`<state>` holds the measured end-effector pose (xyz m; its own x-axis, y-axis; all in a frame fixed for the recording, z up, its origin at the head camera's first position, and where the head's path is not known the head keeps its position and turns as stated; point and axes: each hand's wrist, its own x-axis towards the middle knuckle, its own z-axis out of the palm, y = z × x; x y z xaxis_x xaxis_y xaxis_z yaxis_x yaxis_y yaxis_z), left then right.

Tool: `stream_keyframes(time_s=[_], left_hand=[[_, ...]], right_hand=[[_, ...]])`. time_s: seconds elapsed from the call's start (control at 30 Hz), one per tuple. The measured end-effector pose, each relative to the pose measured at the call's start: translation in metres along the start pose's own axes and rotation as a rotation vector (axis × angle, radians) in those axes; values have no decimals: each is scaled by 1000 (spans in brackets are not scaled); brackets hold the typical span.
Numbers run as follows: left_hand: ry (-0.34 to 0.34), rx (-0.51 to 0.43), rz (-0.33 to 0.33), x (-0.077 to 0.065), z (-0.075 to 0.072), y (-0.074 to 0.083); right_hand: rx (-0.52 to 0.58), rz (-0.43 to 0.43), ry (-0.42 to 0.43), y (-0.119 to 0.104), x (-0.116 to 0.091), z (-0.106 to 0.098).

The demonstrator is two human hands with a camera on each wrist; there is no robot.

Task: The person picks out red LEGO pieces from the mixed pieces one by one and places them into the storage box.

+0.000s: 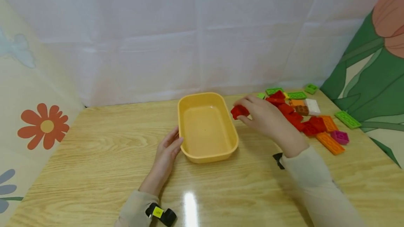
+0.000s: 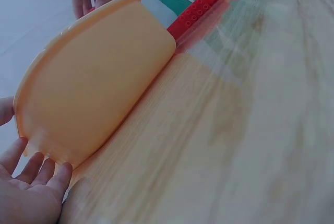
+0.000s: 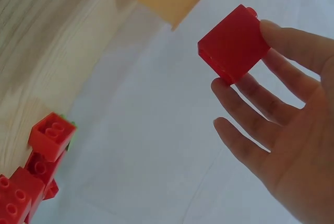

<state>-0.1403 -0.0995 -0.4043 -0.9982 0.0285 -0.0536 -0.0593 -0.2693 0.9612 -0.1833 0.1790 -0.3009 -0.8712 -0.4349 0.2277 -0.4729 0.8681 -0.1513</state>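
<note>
A yellow plastic bin (image 1: 208,159) sits on the table with its inside bare. At its left side is my left hand (image 1: 165,153), thumb at the rim and fingers against the outer wall; the left wrist view shows the fingertips (image 2: 63,169) touching that wall. My right hand (image 1: 262,115) is raised just right of the bin, pinching a red toy brick (image 1: 240,111) between thumb and fingers. In the right wrist view the brick (image 3: 233,45) shows a smooth flat side, with a stud at its upper corner.
Several red bricks (image 1: 310,126) lie piled at the right, under and beyond my right forearm. Around them are orange bricks (image 1: 330,143), green bricks (image 1: 348,119), a white brick (image 1: 312,107), a brown brick (image 1: 302,110) and a magenta brick (image 1: 340,137). A white cloth (image 1: 142,69) hangs behind the table.
</note>
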Motion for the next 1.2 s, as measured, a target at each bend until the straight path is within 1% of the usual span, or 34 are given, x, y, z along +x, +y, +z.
stream_keyframes(time_s=[0.13,0.37,0.5,0.67,0.87,1.07,1.2], left_hand=[[4,-7,-9,0,0,0],[7,2,-7,0,-1,2],[9,2,-9,0,0,3],[6,-12,-17,-1,1,2],[-4,8,-14,-1,0,1],[-4,4,-14,-1,-1,1],[-10,23,-16,-1,-2,1]], right_hand=[[-10,-11,3,-9,-1,1],[23,-26,-58,-21,-2,3],[31,-40,-64,-25,-1,7],[19,-94,-30,-27,0,12],[8,-145,27,-28,-1,15],[19,-170,29,-32,-1,15],[29,-190,23,-36,-1,16]])
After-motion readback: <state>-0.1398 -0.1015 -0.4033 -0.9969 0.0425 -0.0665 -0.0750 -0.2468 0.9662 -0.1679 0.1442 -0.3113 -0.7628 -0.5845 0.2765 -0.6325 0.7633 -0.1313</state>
